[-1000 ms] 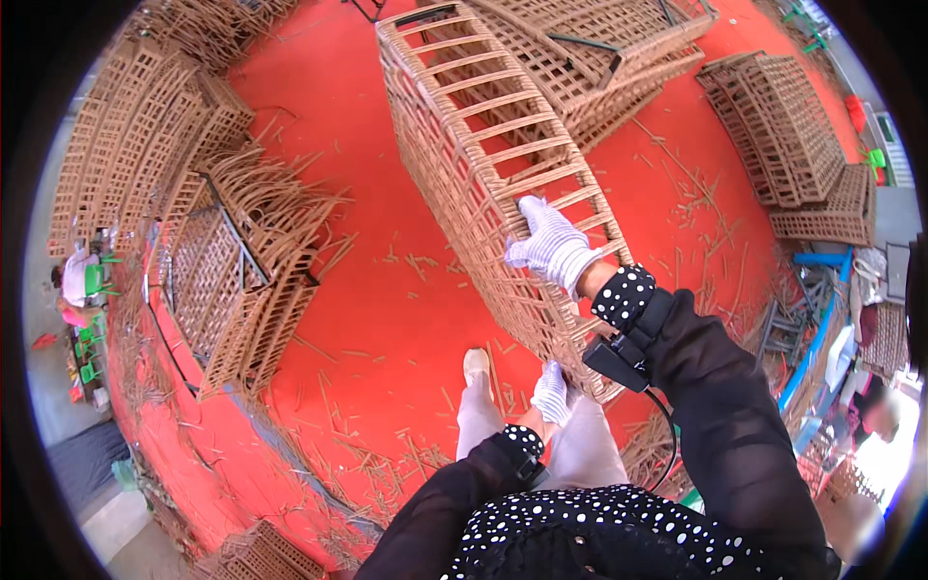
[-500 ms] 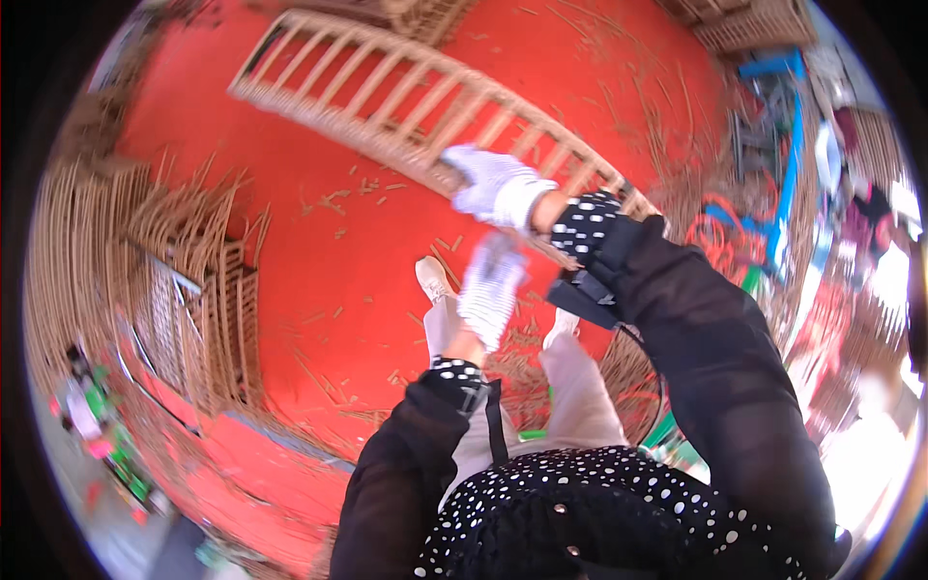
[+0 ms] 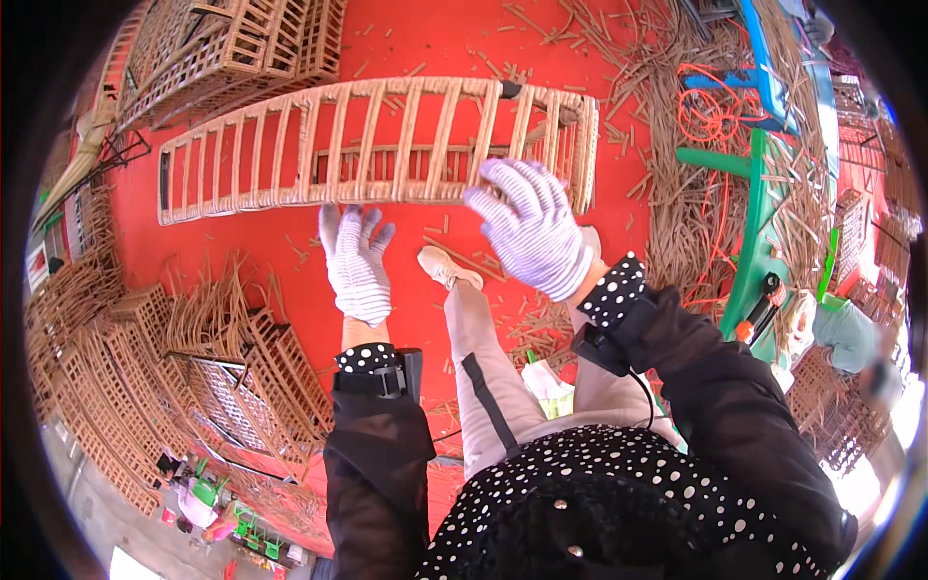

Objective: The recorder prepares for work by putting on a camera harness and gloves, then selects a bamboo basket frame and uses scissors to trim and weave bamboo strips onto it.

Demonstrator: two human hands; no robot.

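Observation:
In front of me lies a long, light brown woven rack [image 3: 425, 85], made of slats set between two rails, with dark patches at its left end and on its far rail. My left hand [image 3: 356, 266], in a striped glove, reaches its fingertips to the near rail left of the middle; the fingers look outstretched. My right hand [image 3: 539, 230], gloved alike, has its fingers spread at the near rail toward the right end. Whether each hand presses on the rail or only hovers beside it is hard to tell.
Stacked woven baskets [image 3: 232, 53] stand at the far left, with more woven pieces [image 3: 246, 377] at the near left. Loose strips [image 3: 667, 213] heap up on the right beside a green frame [image 3: 749, 242] and a blue frame [image 3: 764, 68]. Cut scraps litter the red floor [image 3: 261, 242].
The rack has turned from a slant to nearly level across my view. My left hand has moved left and forward to the rail. My right hand has shifted right and nearer, its fingers now spread.

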